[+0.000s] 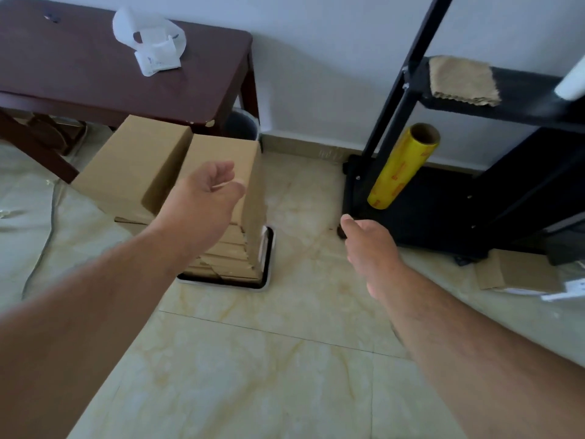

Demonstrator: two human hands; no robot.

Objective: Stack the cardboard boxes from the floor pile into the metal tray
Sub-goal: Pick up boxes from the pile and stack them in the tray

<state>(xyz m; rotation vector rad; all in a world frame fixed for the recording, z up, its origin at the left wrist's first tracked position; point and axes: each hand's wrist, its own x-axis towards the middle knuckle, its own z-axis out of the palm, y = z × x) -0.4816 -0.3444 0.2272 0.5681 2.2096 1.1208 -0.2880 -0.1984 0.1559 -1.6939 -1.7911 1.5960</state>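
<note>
A tall stack of brown cardboard boxes point(228, 248) stands in the metal tray point(269, 248) on the tiled floor. The top box point(221, 153) sits squarely, and another box point(133, 166) leans beside it on the left. My left hand point(209, 191) hovers in front of the top box, fingers loosely curled and empty; I cannot tell whether it touches the box. My right hand point(370, 245) hangs over the floor right of the tray, fingers curled, holding nothing. A flattened cardboard piece point(519, 274) lies on the floor at the right.
A dark brown table point(95, 74) with white plastic wrap point(148, 39) stands behind the stack, a bin point(240, 125) beside it. A black shelf rack point(474, 191) at the right holds a yellow film roll point(405, 166) and a brown cloth point(462, 80).
</note>
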